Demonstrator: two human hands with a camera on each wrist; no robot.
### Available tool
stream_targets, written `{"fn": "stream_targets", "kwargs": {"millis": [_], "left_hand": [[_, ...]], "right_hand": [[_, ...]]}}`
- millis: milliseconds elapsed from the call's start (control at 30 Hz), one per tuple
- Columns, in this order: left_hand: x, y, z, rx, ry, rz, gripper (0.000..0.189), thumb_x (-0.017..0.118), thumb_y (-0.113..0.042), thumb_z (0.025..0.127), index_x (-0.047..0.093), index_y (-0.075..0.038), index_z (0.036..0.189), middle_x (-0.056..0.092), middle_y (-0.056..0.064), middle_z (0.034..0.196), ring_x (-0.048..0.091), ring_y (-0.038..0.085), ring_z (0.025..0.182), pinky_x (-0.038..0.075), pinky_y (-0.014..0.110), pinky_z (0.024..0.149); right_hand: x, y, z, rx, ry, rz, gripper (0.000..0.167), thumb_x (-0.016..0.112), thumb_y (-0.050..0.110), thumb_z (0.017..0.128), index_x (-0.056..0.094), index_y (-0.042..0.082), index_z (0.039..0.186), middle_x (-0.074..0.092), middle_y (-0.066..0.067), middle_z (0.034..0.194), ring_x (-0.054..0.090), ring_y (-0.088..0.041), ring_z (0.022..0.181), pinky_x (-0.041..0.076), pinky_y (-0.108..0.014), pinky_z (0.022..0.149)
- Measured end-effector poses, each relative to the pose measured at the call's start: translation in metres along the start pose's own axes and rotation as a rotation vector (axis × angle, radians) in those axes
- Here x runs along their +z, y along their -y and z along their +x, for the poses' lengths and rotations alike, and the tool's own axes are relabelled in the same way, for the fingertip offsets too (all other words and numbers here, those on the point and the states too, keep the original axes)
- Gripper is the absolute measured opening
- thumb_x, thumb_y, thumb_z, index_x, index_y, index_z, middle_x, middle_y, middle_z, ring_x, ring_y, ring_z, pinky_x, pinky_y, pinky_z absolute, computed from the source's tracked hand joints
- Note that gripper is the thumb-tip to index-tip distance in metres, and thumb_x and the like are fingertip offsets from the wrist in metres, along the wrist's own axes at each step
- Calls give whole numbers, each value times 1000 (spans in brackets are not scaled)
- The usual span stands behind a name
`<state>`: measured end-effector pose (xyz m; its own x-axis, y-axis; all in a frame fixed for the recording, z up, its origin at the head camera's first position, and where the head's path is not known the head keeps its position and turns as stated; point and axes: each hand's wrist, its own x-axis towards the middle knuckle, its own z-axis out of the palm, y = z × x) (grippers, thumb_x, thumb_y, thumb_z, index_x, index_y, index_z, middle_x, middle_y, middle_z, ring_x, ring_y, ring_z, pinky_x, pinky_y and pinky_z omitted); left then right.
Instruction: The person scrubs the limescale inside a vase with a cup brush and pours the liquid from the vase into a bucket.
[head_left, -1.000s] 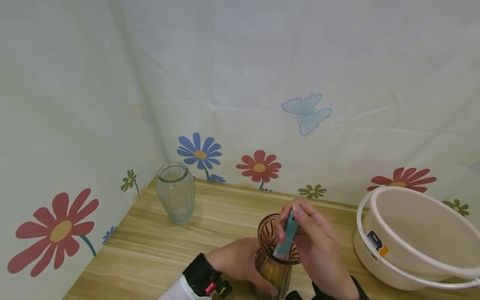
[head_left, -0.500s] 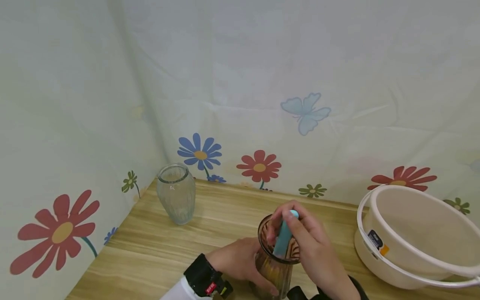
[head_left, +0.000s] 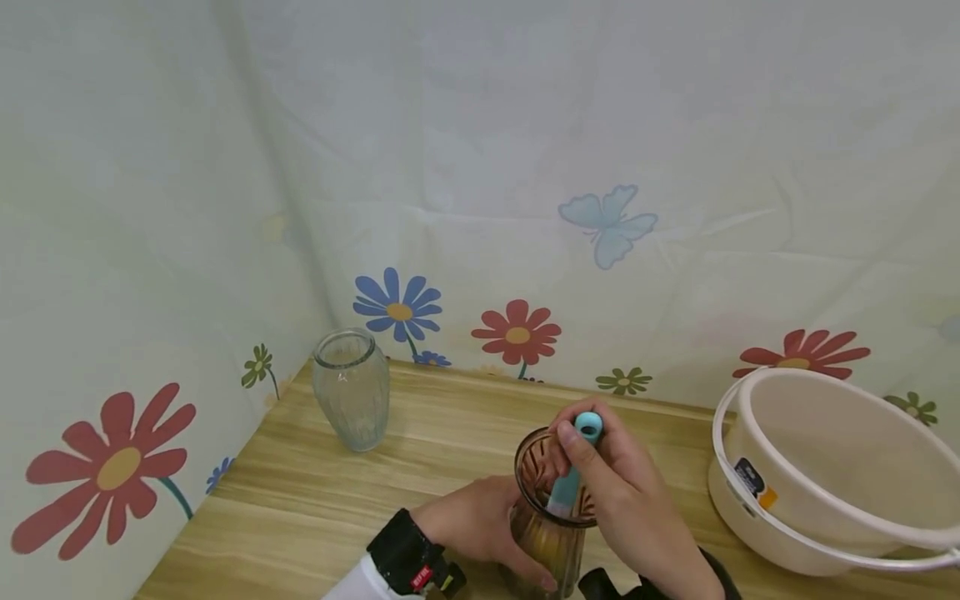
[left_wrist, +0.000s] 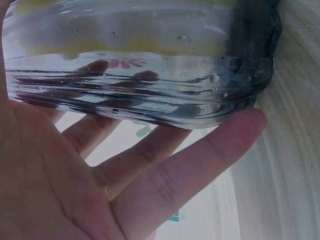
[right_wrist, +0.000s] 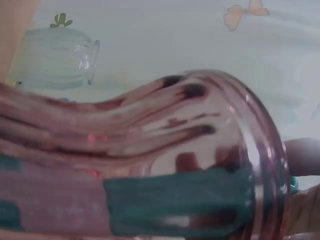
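Observation:
A brown glass vase (head_left: 534, 540) with a flared, ribbed mouth stands tilted near the front of the table. My left hand (head_left: 480, 521) grips it low on its side, thumb in front; in the left wrist view the fingers (left_wrist: 165, 185) lie along the ribbed glass. With my right hand (head_left: 626, 500) I hold the teal handle of a bottle brush (head_left: 566, 492), which reaches down inside the vase. Through the glass, the right wrist view shows the handle's teal and pale parts (right_wrist: 175, 202). Something yellowish shows inside lower down; the brush head's shape is unclear.
A clear glass vase (head_left: 352, 400) stands at the back left. To the right is a cream bucket (head_left: 780, 525) with its handle lowered against the side. A flowered curtain (head_left: 465, 167) hangs behind and left of the wooden table (head_left: 300, 517).
My right hand has turned and shifted slightly on the brush handle, whose end with its hole now faces up. The left hand stays on the brown vase.

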<state>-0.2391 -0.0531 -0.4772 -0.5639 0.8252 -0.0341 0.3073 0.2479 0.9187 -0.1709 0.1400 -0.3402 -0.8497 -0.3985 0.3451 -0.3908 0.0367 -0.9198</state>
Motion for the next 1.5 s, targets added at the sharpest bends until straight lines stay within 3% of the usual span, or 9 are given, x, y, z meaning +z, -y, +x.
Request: {"fn": "stream_targets", "kwargs": {"millis": [133,233,433,567,767,1067,1300,1500], "left_hand": [[1,1,-1,-4,-3,-11,62,86,-28,86,53,-37,138,63,-19,130,62,-2,115,49,19,102],[2,1,-1,-5,-5,-9,63,86,-29,86,52,-37,138,63,-19,129,62,-3,115,48,19,103],[1,2,-1,-18,-20,33,62,87,-33,85,53,-40,137,63,-20,127,60,-3,111,49,19,98],[1,2,0,-12,-30,62,64,87,-34,84,53,-42,138,61,-19,127,57,-3,110,48,19,94],[3,2,-1,20,-26,23,70,87,-30,85,48,-40,143,59,-19,138,56,-2,124,45,21,107],[3,0,-1,5,-18,1,72,87,-29,85,46,-39,144,60,-18,135,59,-2,120,47,21,104],[2,-1,0,30,-19,20,74,88,-29,85,46,-39,145,59,-19,137,58,-2,122,46,20,106],[2,-1,0,43,-21,44,73,88,-31,84,47,-40,144,58,-19,138,57,-2,124,44,20,108]], "right_hand": [[0,-2,1,-17,-51,106,17,38,17,114,45,2,111,44,-6,88,47,-27,77,48,-35,74],[-1,-4,1,-53,-47,216,13,34,13,114,45,6,111,39,-3,89,41,-25,78,43,-36,75],[-2,-5,3,-202,-30,346,24,24,5,113,46,14,107,34,-3,88,33,-22,78,30,-41,74],[-4,-8,4,-330,-83,426,31,18,-1,111,46,12,107,31,-4,87,30,-21,78,24,-40,74],[-13,-10,2,-469,-146,580,35,13,-3,109,47,4,108,30,-7,89,27,-22,80,22,-37,75],[-18,-3,-3,-641,-70,746,38,9,-1,107,47,-6,110,31,-12,89,27,-24,82,20,-37,75],[-14,0,0,-711,-47,745,38,9,-1,106,45,-9,105,31,-13,88,28,-24,81,20,-35,73],[-7,-8,2,-650,-70,615,31,13,-1,109,43,-3,102,31,-9,88,30,-22,79,21,-33,72]]}}
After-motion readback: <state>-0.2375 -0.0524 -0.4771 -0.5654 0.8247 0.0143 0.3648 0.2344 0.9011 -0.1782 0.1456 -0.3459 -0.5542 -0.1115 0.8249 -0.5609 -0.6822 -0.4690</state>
